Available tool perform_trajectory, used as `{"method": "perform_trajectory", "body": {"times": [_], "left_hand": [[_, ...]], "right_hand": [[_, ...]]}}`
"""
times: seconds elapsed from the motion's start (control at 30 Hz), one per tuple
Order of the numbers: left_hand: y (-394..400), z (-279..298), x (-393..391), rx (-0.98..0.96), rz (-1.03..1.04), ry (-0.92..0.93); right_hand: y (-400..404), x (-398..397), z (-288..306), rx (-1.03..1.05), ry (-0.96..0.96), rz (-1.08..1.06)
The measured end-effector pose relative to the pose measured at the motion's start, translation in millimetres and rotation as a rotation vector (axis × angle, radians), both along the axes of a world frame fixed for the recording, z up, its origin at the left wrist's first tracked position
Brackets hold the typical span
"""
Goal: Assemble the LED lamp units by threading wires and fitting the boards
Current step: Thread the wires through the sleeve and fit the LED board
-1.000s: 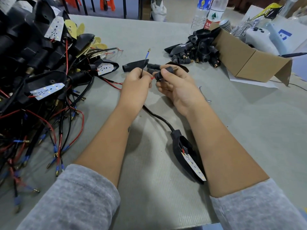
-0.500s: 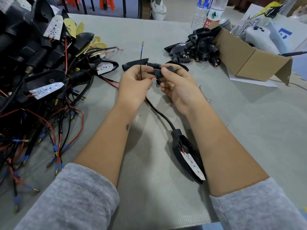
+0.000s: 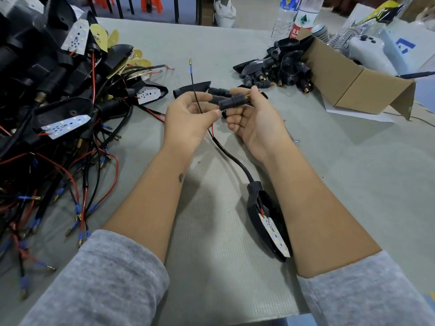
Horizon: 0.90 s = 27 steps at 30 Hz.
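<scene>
Pinching the black wire (image 3: 197,97) upright in my left hand (image 3: 188,118), I curl my right hand (image 3: 254,118) around the threaded stem (image 3: 233,102) so its bore faces the wire, the lamp housing (image 3: 266,220) resting by my right forearm.

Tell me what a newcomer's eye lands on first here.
First, the two hands at the centre: the left hand pinches a thin black wire, and the right hand holds a black threaded stem. Next, the tangled pile of lamp units on the left, and the open cardboard box far right.
</scene>
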State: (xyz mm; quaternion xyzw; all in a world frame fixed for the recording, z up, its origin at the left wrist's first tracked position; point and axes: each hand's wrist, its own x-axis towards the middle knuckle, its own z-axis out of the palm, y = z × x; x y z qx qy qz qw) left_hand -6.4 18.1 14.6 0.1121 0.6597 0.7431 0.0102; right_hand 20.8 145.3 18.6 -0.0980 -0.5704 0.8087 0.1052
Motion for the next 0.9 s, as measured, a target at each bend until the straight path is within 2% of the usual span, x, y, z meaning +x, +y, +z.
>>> {"method": "perform_trajectory", "body": {"times": [0.07, 0.17, 0.3, 0.47, 0.7, 0.9], "left_hand": [[2, 3, 0, 0.036, 0.036, -0.047], [0, 10, -2, 0.195, 0.104, -0.151], [-8, 9, -3, 0.309, 0.116, -0.130], [-10, 8, -7, 0.105, 0.189, -0.096], [0, 4, -6, -0.175, 0.091, 0.003], [1, 2, -3, -0.234, 0.065, 0.082]], "right_hand": [[-1, 0, 0, 0.010, 0.000, -0.005], [-1, 0, 1, 0.021, 0.001, -0.003], [-1, 1, 0, 0.018, -0.004, -0.005], [2, 1, 1, -0.075, -0.023, -0.027], [6, 2, 1, -0.172, -0.025, -0.056], [6, 2, 1, -0.166, -0.019, -0.026]]}}
